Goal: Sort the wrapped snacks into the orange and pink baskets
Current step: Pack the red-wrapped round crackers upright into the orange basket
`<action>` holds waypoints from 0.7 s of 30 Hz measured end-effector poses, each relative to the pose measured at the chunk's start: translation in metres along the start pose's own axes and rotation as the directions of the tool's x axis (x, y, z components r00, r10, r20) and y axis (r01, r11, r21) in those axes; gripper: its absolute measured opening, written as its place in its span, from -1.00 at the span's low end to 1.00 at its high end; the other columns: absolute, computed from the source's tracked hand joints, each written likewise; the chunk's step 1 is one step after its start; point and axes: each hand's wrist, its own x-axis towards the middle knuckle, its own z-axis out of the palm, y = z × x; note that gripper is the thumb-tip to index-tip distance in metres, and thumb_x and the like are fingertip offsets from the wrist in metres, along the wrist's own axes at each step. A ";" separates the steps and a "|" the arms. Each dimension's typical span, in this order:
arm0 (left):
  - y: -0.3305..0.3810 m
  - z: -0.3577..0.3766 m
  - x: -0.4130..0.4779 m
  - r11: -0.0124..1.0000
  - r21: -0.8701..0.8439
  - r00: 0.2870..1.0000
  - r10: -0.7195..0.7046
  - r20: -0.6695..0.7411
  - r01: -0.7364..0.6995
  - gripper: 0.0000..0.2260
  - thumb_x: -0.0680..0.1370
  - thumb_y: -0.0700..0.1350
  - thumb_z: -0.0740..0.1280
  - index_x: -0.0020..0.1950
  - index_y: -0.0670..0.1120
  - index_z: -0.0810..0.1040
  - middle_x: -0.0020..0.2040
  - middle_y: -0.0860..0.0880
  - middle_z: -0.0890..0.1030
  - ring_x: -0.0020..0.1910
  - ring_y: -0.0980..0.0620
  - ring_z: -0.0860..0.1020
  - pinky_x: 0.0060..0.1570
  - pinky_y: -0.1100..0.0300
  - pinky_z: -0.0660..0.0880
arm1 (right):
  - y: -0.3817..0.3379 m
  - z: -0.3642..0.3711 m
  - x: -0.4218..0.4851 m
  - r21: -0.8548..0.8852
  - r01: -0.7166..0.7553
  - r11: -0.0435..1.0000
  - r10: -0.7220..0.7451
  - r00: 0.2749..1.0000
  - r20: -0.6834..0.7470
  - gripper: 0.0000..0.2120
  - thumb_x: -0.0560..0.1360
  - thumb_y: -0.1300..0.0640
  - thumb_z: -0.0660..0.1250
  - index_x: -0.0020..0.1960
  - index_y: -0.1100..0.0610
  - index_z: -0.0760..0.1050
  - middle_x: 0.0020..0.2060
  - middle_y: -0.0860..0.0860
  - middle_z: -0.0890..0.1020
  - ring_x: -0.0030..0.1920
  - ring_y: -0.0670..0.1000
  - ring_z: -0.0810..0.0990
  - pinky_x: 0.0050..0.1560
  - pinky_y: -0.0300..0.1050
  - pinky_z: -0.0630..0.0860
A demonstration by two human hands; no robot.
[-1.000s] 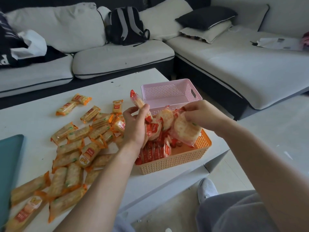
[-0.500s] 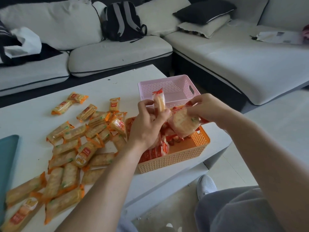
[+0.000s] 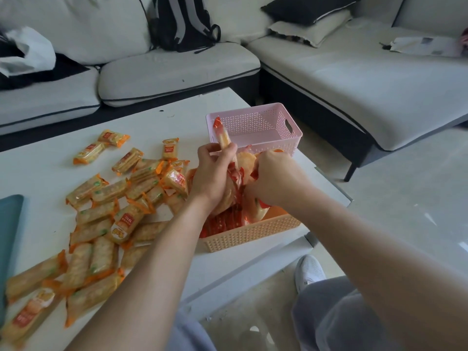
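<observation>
Pink perforated basket point(image 3: 253, 125), orange basket point(image 3: 253, 236), white table point(image 3: 50, 178)

The hands and forearms hide most of the inside of the orange basket point(image 3: 253, 235), and the fingers of the right hand point(image 3: 276, 178) are buried among round packets point(image 3: 243, 160), so whether it grips one cannot be told. The left hand point(image 3: 211, 173) covers the lower end of the long packet point(image 3: 223, 136) it holds. The frame's left edge cuts off a teal object point(image 3: 10, 236), and the nearest snacks point(image 3: 33, 312) are blurred, print unreadable.
</observation>
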 end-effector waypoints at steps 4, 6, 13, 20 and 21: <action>0.000 -0.003 0.005 0.996 -0.086 0.998 -0.032 -0.050 0.027 -0.29 0.33 0.46 0.31 0.29 0.02 0.42 0.12 -0.05 0.66 0.14 -0.08 0.65 0.26 -0.19 0.54 | -0.004 0.010 0.004 -0.033 -0.024 0.999 0.023 0.999 -0.034 -0.73 0.46 0.25 0.37 -0.39 0.16 0.44 -0.45 0.02 0.49 -0.52 -0.04 0.45 -0.59 -0.26 0.35; -0.001 -0.004 0.006 0.996 -0.083 0.998 -0.036 -0.050 0.032 -0.28 0.33 0.47 0.31 0.29 0.02 0.43 0.13 -0.06 0.66 0.15 -0.10 0.65 0.26 -0.21 0.53 | -0.008 0.015 0.004 -0.085 0.002 0.996 -0.007 0.998 -0.059 -0.75 0.48 0.26 0.34 -0.36 0.15 0.43 -0.41 0.02 0.49 -0.45 -0.01 0.50 -0.52 -0.21 0.45; 0.003 -0.004 0.002 0.999 -0.047 1.000 -0.027 -0.004 0.027 -0.41 0.37 0.44 0.26 0.23 0.10 0.36 0.12 0.01 0.63 0.15 -0.04 0.63 0.29 -0.14 0.52 | -0.008 0.021 0.003 -0.179 0.051 0.982 -0.067 0.994 -0.084 -0.82 0.50 0.28 0.36 -0.25 0.16 0.43 -0.32 0.05 0.51 -0.37 0.02 0.55 -0.51 -0.19 0.47; -0.002 -0.007 0.006 0.997 -0.071 1.000 -0.024 -0.019 0.023 -0.32 0.32 0.49 0.27 0.25 0.06 0.39 0.12 -0.03 0.65 0.15 -0.06 0.64 0.29 -0.15 0.52 | 0.013 0.011 0.003 0.190 -0.003 0.982 -0.038 0.977 0.209 -0.73 0.60 0.01 0.36 -0.19 0.15 0.62 -0.35 0.02 0.67 -0.35 -0.01 0.68 -0.26 -0.15 0.68; -0.004 -0.008 0.008 0.997 -0.078 0.999 -0.028 -0.017 0.027 -0.31 0.32 0.49 0.28 0.25 0.05 0.40 0.12 -0.04 0.66 0.15 -0.06 0.65 0.29 -0.16 0.52 | 0.017 0.007 0.003 0.185 -0.018 0.983 -0.029 0.968 0.249 -0.71 0.60 -0.03 0.37 -0.19 0.13 0.61 -0.36 0.02 0.66 -0.36 -0.02 0.68 -0.25 -0.14 0.68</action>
